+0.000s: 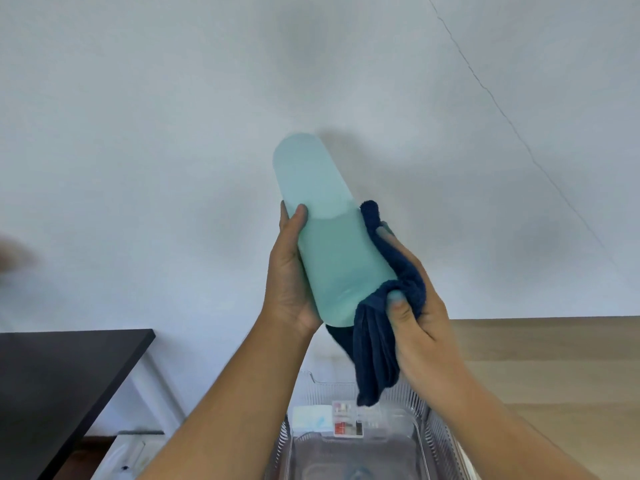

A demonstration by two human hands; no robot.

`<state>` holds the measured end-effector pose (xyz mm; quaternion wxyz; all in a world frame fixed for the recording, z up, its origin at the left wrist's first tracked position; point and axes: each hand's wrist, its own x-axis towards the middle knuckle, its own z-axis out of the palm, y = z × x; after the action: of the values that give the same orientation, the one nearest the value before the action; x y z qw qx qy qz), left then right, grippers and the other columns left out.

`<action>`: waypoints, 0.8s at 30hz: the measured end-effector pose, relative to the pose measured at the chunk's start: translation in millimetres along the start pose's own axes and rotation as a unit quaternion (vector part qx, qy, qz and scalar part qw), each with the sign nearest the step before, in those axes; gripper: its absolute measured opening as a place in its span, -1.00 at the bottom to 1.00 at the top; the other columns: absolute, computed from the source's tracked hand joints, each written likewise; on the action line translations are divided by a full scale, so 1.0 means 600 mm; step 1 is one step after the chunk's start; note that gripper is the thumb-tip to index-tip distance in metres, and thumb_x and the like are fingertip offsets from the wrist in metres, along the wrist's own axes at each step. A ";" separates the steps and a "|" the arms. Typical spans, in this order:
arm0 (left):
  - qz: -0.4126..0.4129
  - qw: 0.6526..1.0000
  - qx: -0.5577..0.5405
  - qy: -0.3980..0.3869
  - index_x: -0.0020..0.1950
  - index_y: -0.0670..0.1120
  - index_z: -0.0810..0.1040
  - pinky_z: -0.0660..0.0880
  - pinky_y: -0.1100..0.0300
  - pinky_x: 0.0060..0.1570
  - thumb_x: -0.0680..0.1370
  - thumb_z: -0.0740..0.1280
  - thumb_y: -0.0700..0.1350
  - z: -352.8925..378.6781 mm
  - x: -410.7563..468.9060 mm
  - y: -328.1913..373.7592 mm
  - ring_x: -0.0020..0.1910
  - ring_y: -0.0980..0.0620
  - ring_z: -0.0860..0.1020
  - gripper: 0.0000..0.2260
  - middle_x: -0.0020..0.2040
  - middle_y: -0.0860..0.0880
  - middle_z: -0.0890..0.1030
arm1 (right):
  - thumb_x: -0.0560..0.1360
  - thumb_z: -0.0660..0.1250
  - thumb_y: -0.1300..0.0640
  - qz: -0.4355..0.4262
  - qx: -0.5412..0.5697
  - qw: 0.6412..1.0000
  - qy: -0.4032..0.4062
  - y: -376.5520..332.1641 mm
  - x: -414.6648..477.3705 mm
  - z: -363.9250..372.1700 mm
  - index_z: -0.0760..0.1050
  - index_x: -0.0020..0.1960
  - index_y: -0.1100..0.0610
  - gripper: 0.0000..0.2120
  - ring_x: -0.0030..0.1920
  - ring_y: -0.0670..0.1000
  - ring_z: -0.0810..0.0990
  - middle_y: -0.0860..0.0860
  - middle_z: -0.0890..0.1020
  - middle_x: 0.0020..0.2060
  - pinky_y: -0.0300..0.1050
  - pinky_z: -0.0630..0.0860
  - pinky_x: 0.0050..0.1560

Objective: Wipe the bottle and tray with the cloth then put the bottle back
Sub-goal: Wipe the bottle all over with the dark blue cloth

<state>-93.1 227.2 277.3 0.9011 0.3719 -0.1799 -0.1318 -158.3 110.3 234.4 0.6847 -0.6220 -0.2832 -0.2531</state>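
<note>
The pale teal bottle (pixel 329 237) is held up in the air in front of a plain white wall, tilted so that its far end leans up and to the left. The left hand (pixel 291 282) has its grip closed around the lower left side of the bottle, thumb laid across the front. The right hand (pixel 412 306) has its grip closed on the dark blue cloth (pixel 384 327), pressing it against the bottle's lower right flank — a long fold of the cloth hangs loose below that grip.

The step in hand looks like wiping the bottle, and only the part beside the right grip is covered so far. To do it well, the left grip should stay firm and steady while the cloth travels up the length toward the far end, well above both grips. Turning the bottle a little with the left hand between strokes would bring the hidden back face round. The patch under the left palm needs a change of hold to be reached.

The clear ribbed tray (pixel 420 415) sits directly below both grips, with small items inside — too blurred to name. It appears not yet wiped.
</note>
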 end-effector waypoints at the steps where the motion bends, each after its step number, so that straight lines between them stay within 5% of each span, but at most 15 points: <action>1: -0.008 1.000 -0.021 0.000 0.53 -0.09 0.16 0.31 -0.18 0.33 0.46 0.31 0.09 0.000 -0.001 -0.001 0.27 -0.23 0.39 -0.30 0.47 -0.26 0.29 | 0.50 0.26 -0.19 0.013 0.027 0.999 0.016 0.001 -0.004 0.003 0.36 0.37 -0.18 -0.55 0.43 -0.10 0.36 -0.04 0.38 0.44 -0.35 0.39 0.28; 4: -0.003 1.000 -0.003 -0.008 0.51 -0.12 0.18 0.46 -0.09 0.14 0.44 0.30 0.08 -0.003 -0.001 0.002 0.19 -0.22 0.43 -0.30 0.31 -0.24 0.39 | 0.48 0.27 -0.22 0.024 0.029 0.999 0.011 0.006 -0.010 0.002 0.35 0.38 -0.20 -0.52 0.47 -0.07 0.29 -0.11 0.34 0.46 -0.29 0.36 0.34; 8: 0.015 0.995 0.100 -0.015 0.40 -0.13 0.33 0.53 -0.04 -0.01 0.44 0.24 -0.03 -0.004 0.007 0.027 0.06 -0.18 0.51 -0.47 0.18 -0.19 0.49 | 0.53 0.26 0.09 0.005 -0.069 0.997 -0.046 0.009 -0.003 -0.022 0.32 0.39 -0.24 -0.52 0.50 -0.20 0.17 -0.27 0.22 0.49 -0.37 0.30 0.35; 12: 0.027 0.986 0.163 0.019 0.31 -0.10 0.38 0.47 -0.26 0.12 0.45 0.28 -0.07 -0.001 0.006 0.021 0.07 -0.24 0.53 -0.57 0.15 -0.25 0.52 | 0.49 0.28 0.05 -0.019 -0.176 0.980 -0.089 0.007 0.006 -0.040 0.28 0.41 -0.25 -0.47 0.51 -0.17 0.16 -0.29 0.17 0.50 -0.04 0.40 0.38; 15: 0.061 0.987 0.145 0.023 0.32 -0.11 0.35 0.45 -0.29 0.15 0.49 0.33 -0.07 0.003 0.000 0.000 0.11 -0.28 0.52 -0.57 0.24 -0.36 0.48 | 0.48 0.34 -0.08 -0.040 -0.195 0.978 -0.070 0.008 0.006 -0.032 0.27 0.41 -0.24 -0.46 0.51 -0.15 0.17 -0.24 0.18 0.51 -0.31 0.30 0.38; 21: 0.009 0.999 0.035 0.020 0.50 -0.13 0.23 0.38 -0.19 0.25 0.41 0.37 0.06 -0.002 -0.004 -0.012 0.33 -0.33 0.39 -0.28 0.45 -0.31 0.33 | 0.49 0.33 -0.12 -0.007 -0.011 1.000 -0.005 0.019 -0.012 -0.008 0.30 0.42 -0.20 -0.48 0.52 -0.07 0.18 -0.11 0.23 0.51 -0.24 0.29 0.41; 24: 0.001 0.995 0.096 0.008 0.48 -0.11 0.28 0.45 -0.14 0.20 0.39 0.34 0.05 -0.006 0.000 0.006 0.26 -0.23 0.46 -0.32 0.42 -0.27 0.40 | 0.48 0.32 0.14 -0.028 -0.084 0.995 -0.038 0.013 -0.007 -0.023 0.30 0.41 -0.23 -0.44 0.51 -0.16 0.16 -0.19 0.19 0.52 -0.39 0.28 0.36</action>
<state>-91.3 231.6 277.5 0.8628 0.4574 -0.1851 -0.1101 -154.8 97.2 224.9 0.6111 -0.6787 -0.3042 -0.2710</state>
